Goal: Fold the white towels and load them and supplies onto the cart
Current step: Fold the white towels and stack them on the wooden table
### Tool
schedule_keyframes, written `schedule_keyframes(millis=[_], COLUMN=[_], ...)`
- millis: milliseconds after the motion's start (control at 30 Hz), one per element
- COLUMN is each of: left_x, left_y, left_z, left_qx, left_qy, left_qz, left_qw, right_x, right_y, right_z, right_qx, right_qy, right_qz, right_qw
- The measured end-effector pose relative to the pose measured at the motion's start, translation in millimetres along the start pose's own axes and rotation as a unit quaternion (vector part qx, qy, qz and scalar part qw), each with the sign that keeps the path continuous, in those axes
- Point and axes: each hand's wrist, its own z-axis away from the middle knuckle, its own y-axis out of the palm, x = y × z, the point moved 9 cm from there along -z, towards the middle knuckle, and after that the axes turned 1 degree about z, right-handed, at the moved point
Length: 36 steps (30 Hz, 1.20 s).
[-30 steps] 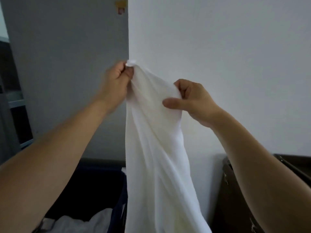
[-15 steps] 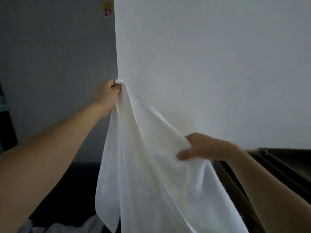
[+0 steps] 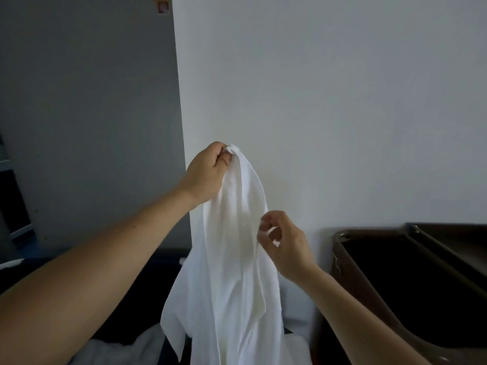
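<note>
A grey wall [image 3: 87, 101] is seen on the left. It is met at a vertical corner by a white wall [image 3: 329, 88] that fills the middle and right. A small yellow-and-red sticker [image 3: 162, 6] is fixed at the top of the grey wall, just beside the corner. At the far left edge a dark fitting [image 3: 13, 206] is partly seen, too dim to be identified. Below, a dark container [image 3: 147, 285] is crossed by the left forearm, and crumpled white linen [image 3: 118, 349] is seen in it. At the lower right a brown tub [image 3: 340, 248] with a dark inside is set against the white wall, its near part covered by the right forearm.

The white towel [image 3: 237, 259] is held up in front of the corner, above the dark container. Its top is bunched and gripped by the left hand [image 3: 208, 175], whose fingers are curled tightly round the cloth. From there it hangs in long, rumpled vertical folds, cut off by the bottom of the frame. Lower down, its right edge is pinched by the right hand [image 3: 287, 248] between thumb and bent fingertips.
</note>
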Motion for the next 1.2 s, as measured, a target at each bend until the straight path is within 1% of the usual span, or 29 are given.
schedule_keyframes(millis=[33,67,133,167,267,333,400,433,467,533,567,600,633,700,733,767,833,867,900,1067,1133,1200], left_x=[-6,-11,-19,-21,-24,-25,-27,-29,-32,-37,-39,-41,-41,-45,-49,-53,-60,-61,-61,-61,-64,-66], left_y=[0,0,-2,-3,-2,1,5,7,6,-5,-15,-27,-41,-63,-68,-69,-61,-54,-46,-10,0,4], left_z=[2,4,7,8,10,11,12,13,13,7,1,-7,-15,-28,-31,-33,-29,-25,-19,3,10,15], left_qx=[0.003,0.004,-0.001,-0.004,-0.006,-0.006,-0.006,-0.007,-0.011,-0.040,-0.063,-0.088,-0.114,-0.160,-0.175,-0.178,-0.154,-0.135,-0.118,-0.046,-0.030,-0.020], left_qy=[0.013,0.023,0.038,0.041,0.042,0.039,0.044,0.053,0.065,0.091,0.100,0.104,0.102,0.099,0.102,0.109,0.120,0.124,0.128,0.143,0.145,0.137], left_qz=[-0.010,-0.021,-0.033,-0.036,-0.044,-0.052,-0.064,-0.076,-0.088,-0.111,-0.124,-0.134,-0.138,-0.132,-0.123,-0.112,-0.098,-0.097,-0.099,-0.098,-0.111,-0.124], left_qw=[1.000,1.000,0.999,0.998,0.998,0.998,0.997,0.996,0.994,0.989,0.985,0.982,0.979,0.973,0.972,0.972,0.976,0.978,0.980,0.984,0.983,0.983], right_x=[5,7,5,4,8,13,21,23,21,7,1,-2,-1,13,19,23,18,13,9,18,26,30], right_y=[2,1,-1,0,10,14,19,23,27,25,12,-9,-36,-82,-88,-81,-39,-21,-12,-9,-14,-18], right_z=[3,5,10,12,14,15,12,10,7,-1,-7,-16,-28,-49,-54,-55,-35,-20,-9,4,5,7], right_qx=[-0.012,-0.027,-0.054,-0.056,-0.024,-0.039,-0.061,-0.050,-0.020,0.058,0.069,0.054,0.015,-0.072,-0.081,-0.046,0.074,0.111,0.116,0.035,-0.012,-0.041], right_qy=[-0.021,-0.022,0.013,0.028,0.057,0.067,0.067,0.077,0.098,0.153,0.179,0.197,0.197,0.156,0.129,0.105,0.088,0.098,0.104,0.086,0.070,0.059], right_qz=[0.022,0.030,-0.001,-0.004,0.020,0.026,0.056,0.086,0.128,0.206,0.217,0.225,0.245,0.297,0.299,0.289,0.234,0.204,0.179,0.137,0.141,0.163], right_qw=[0.999,0.999,0.998,0.998,0.998,0.997,0.994,0.992,0.987,0.965,0.957,0.953,0.949,0.939,0.942,0.950,0.965,0.968,0.971,0.986,0.988,0.984])
